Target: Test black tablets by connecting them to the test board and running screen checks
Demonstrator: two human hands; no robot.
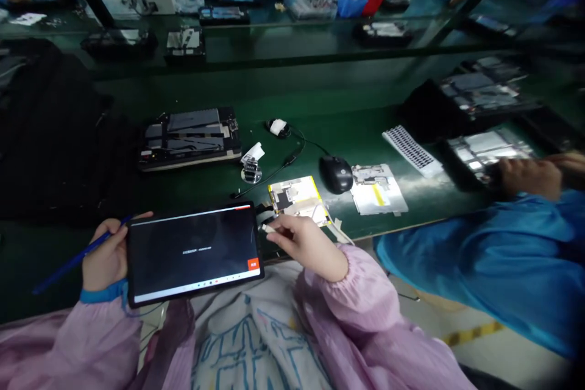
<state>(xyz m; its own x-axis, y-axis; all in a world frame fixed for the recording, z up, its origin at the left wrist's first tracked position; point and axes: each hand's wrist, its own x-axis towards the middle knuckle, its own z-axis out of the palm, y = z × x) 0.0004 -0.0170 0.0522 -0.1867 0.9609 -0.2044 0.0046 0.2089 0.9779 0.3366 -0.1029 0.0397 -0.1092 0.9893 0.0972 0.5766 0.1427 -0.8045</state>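
Note:
A black tablet (194, 254) with its screen lit lies across my lap at the bench's front edge. My left hand (106, 254) grips its left edge and also holds a blue stylus (75, 260) between the fingers. At the tablet's right edge my right hand (305, 244) pinches a small white cable plug (267, 228). A black cable (274, 173) runs from there back across the green bench (347, 134).
On the bench sit an opened tablet chassis (189, 137), a black mouse (336, 173), a yellow-taped part (297, 196), a silver plate (378, 189) and a white strip (412, 150). A co-worker's blue sleeve (479, 256) is at my right. Several people work across the bench.

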